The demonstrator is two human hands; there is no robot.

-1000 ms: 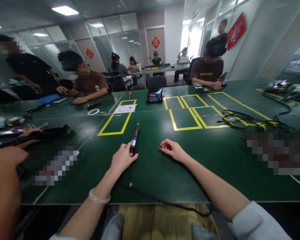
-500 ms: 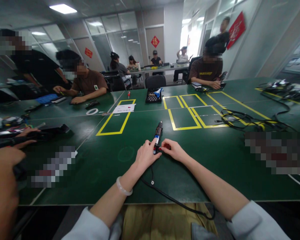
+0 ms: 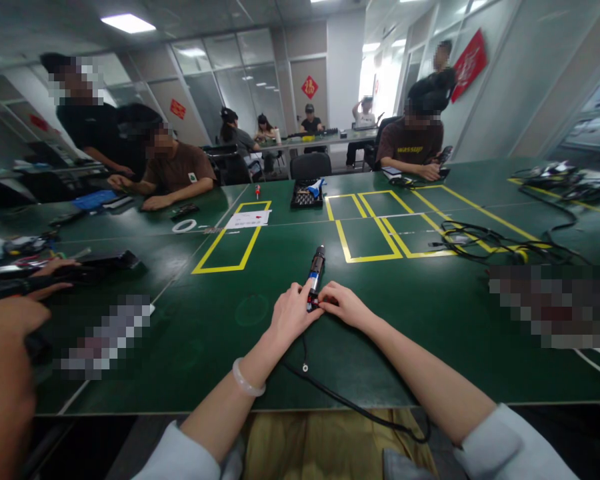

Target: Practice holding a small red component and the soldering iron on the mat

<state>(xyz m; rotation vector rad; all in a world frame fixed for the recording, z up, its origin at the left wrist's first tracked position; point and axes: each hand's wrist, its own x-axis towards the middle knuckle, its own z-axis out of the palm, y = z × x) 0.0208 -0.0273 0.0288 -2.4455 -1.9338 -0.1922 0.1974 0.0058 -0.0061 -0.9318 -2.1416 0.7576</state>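
In front of me on the green table lies a slim corded power tool (image 3: 317, 268), dark with a blue and silver band and a narrow metal tip pointing away. My left hand (image 3: 296, 311) is closed round its near end, fingers along the side. The fingertips of my right hand (image 3: 344, 304) are pinched at that same end, beside small red parts (image 3: 310, 301); what they hold is too small to make out. A black cord (image 3: 347, 399) runs from under my left hand over the table's edge. Near it, a thin wire ends in a ring terminal (image 3: 305, 368).
A black tray of parts (image 3: 303, 193) and a red screwdriver (image 3: 258, 191) stand further back. Yellow tape outlines (image 3: 373, 259) mark the table. Tangled black cables (image 3: 473, 233) lie at the right. A co-worker's arm (image 3: 7, 353) reaches in at the left; other people sit opposite.
My right hand has moved slightly left and down, closer to the tool's near end and my left hand. The left hand stays in place. A standing person at the back left has shifted right.
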